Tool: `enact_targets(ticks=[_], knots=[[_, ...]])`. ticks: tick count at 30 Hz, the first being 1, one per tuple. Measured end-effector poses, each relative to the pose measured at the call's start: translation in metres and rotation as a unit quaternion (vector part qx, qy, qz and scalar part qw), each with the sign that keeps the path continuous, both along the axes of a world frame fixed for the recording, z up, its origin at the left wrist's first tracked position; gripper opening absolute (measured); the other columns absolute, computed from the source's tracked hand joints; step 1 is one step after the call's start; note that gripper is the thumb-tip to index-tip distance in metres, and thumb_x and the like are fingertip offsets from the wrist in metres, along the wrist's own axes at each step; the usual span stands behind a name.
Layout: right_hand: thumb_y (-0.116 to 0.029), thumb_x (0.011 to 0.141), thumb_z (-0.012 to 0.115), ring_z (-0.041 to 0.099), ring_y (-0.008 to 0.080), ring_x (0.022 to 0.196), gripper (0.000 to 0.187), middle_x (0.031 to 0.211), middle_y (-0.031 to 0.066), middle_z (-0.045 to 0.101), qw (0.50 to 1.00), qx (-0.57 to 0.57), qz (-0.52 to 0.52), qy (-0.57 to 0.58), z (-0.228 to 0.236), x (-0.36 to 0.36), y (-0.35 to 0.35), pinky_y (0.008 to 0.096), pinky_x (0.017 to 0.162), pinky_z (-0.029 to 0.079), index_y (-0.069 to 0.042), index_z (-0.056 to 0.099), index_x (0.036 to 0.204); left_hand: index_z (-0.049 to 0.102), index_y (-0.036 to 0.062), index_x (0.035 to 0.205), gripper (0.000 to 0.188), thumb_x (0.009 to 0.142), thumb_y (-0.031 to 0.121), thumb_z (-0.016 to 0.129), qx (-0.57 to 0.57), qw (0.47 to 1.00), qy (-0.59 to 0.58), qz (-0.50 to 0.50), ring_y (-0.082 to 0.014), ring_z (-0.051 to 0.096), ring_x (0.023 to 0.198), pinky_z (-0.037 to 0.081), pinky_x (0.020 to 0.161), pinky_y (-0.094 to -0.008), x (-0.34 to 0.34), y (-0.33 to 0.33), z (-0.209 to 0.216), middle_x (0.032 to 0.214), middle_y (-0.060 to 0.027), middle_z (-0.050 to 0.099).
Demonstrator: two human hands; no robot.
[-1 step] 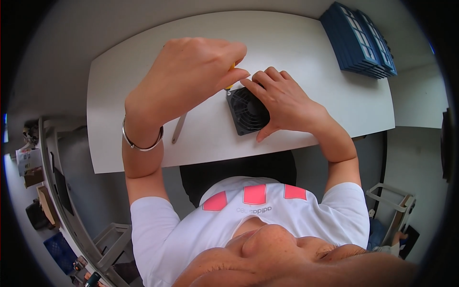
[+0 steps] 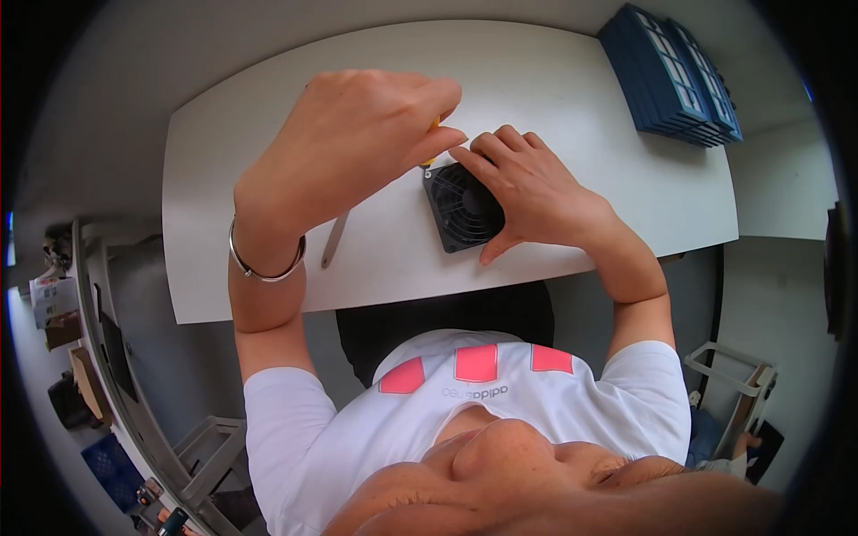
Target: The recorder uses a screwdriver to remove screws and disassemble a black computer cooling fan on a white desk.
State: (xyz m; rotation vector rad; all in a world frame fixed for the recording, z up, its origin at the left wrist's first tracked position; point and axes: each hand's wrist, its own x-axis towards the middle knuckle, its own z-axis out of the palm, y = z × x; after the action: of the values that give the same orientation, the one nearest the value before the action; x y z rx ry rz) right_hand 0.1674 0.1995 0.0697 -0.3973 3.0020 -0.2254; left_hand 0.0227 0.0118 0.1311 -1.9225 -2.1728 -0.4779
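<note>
A square black cooling fan (image 2: 456, 210) with a round grille lies flat on the white table. My left hand (image 2: 371, 134) is above its far-left corner, closed round a yellow-handled screwdriver (image 2: 429, 164). Most of the screwdriver is hidden by the hand; its lower end points down at that corner, where a small bright screw (image 2: 428, 175) shows. My right hand (image 2: 527, 192) grips the fan from the right, thumb at the near edge and fingers over the far side, covering part of it. Left of the fan lies a thin flat grey metal tool (image 2: 335, 239), partly hidden by my left wrist.
At the table's far right corner stands a stack of blue plastic frames or trays (image 2: 657, 85). The white table's (image 2: 536, 71) near edge runs close to my body. Shelving and a grey cart (image 2: 214, 456) stand at the left, another cart (image 2: 733, 371) at the right.
</note>
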Motion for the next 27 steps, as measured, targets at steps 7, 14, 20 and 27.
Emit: enact_targets(ticks=[7,14,20,27], knots=[[-0.051,0.049,0.094,0.047,0.0259,0.120,0.115,0.128,0.0088,0.052,1.000,-0.024,0.019,0.007,-0.001,0.000,0.003,0.0396,0.101,0.038,-0.005,0.045,0.142,0.059,0.0087,0.089,0.025,0.090,0.030,0.071,0.012,1.000,0.012,0.011,-0.0228,0.058,0.058,0.044,0.053,-0.0323,0.001,0.001,0.003,0.072,-0.0058,0.062],[-0.042,0.059,0.092,0.048,0.0293,0.121,0.101,0.130,0.0120,0.052,0.994,-0.097,0.034,0.040,-0.006,-0.006,-0.004,0.0424,0.102,0.040,-0.004,0.046,0.141,0.059,0.0084,0.089,0.023,0.090,0.027,0.071,0.014,1.000,0.007,0.008,-0.0232,0.058,0.059,0.045,0.054,-0.0330,0.002,0.002,0.002,0.072,-0.0061,0.062],[-0.017,0.082,0.079,0.053,0.0316,0.114,0.049,0.119,0.0133,0.057,0.959,-0.268,0.001,0.096,-0.030,-0.014,-0.012,0.0407,0.098,0.046,-0.004,0.058,0.124,0.058,0.0077,0.090,0.019,0.089,0.022,0.071,0.001,1.000,-0.003,0.008,-0.0252,0.059,0.062,0.046,0.056,-0.0348,0.003,0.001,0.006,0.078,-0.0068,0.062],[-0.012,0.083,0.077,0.053,0.0311,0.114,0.033,0.115,0.0116,0.059,0.950,-0.292,-0.027,0.103,-0.037,-0.018,-0.013,0.0403,0.097,0.047,-0.006,0.064,0.112,0.058,0.0079,0.089,0.018,0.088,0.020,0.071,0.017,1.000,0.003,0.003,-0.0265,0.060,0.063,0.046,0.057,-0.0357,0.004,0.002,0.002,0.078,-0.0072,0.063]])
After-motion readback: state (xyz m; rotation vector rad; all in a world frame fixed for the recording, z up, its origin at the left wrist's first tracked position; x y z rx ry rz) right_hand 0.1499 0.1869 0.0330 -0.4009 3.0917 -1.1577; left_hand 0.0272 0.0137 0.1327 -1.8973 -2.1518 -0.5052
